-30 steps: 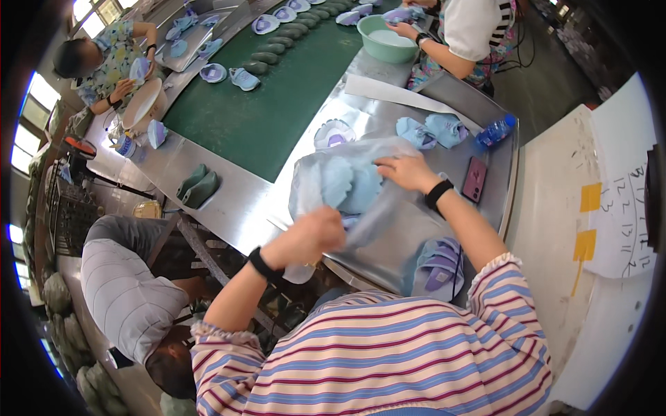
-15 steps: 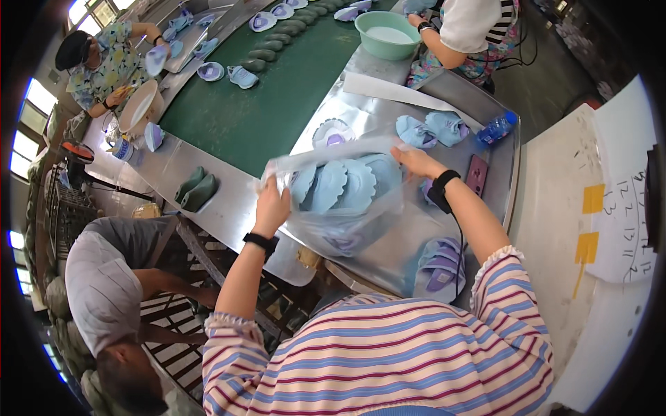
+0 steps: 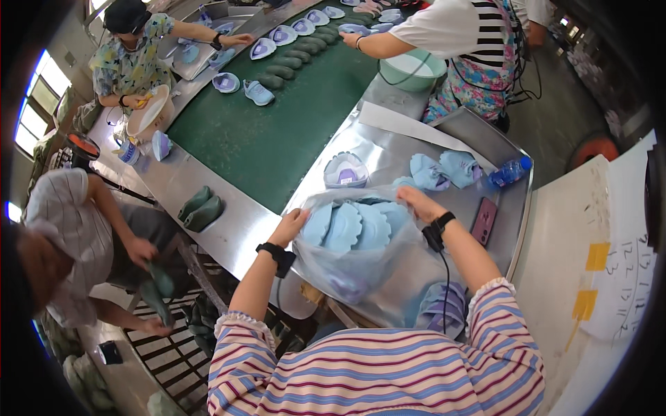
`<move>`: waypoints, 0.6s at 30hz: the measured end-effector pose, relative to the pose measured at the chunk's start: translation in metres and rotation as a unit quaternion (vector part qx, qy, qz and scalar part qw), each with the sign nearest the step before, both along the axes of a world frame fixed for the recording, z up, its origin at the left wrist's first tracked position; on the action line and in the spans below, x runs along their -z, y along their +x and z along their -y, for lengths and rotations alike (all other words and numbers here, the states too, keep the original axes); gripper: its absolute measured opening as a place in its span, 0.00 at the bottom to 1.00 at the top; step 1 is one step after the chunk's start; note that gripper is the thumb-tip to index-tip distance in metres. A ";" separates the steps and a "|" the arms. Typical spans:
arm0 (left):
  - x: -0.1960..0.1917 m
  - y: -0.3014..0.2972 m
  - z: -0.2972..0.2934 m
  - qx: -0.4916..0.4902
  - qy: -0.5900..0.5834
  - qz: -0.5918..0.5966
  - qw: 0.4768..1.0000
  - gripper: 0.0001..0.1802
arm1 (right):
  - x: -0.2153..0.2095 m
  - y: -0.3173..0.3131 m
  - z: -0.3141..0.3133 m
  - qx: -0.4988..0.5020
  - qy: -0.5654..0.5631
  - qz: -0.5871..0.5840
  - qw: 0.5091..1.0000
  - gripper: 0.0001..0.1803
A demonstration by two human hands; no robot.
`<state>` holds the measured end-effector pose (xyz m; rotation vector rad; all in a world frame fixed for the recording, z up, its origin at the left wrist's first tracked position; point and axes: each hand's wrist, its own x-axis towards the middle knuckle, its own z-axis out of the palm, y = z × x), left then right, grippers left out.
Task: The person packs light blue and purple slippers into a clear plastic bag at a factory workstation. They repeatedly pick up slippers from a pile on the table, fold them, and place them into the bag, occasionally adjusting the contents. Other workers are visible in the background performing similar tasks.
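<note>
A clear plastic bag [image 3: 392,274] stands at the near edge of the metal table, filled with light blue shoe uppers [image 3: 345,227] that have scalloped edges. Closed on the left side of its mouth is my left hand [image 3: 291,225], pinching the thin film. On the opposite side my right hand [image 3: 421,206] grips the rim, fingers bent over it. Purple linings show blurred through the lower part of the bag. Just beyond the bag lies another scalloped upper [image 3: 346,170] with a purple inside.
Blue uppers [image 3: 444,171], a water bottle [image 3: 510,172] and a phone [image 3: 484,220] lie to the right. Purple-blue uppers [image 3: 442,308] are stacked nearby. Green shoe lasts [image 3: 201,209] sit left. Co-workers flank the green belt [image 3: 243,132]; another person [image 3: 76,243] bends at left.
The bag's mouth has come lower and slackened around the uppers, with both hands still on it. The person at left now holds green lasts. The far-right co-worker reaches over the belt.
</note>
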<state>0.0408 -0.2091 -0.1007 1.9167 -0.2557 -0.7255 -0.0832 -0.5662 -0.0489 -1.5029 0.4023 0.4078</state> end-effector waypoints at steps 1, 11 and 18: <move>-0.012 -0.004 0.009 0.012 0.019 -0.034 0.999 0.24 | 0.024 -0.008 0.007 0.020 -0.042 0.068 0.997 0.24; -0.020 -0.027 -0.001 -0.103 -0.194 -0.328 0.919 0.18 | 0.028 -0.035 -0.002 0.057 -0.044 -0.023 0.997 0.10; 0.008 -0.043 -0.020 0.164 0.108 0.147 0.970 0.16 | 0.059 -0.088 -0.005 0.108 -0.176 0.043 0.978 0.10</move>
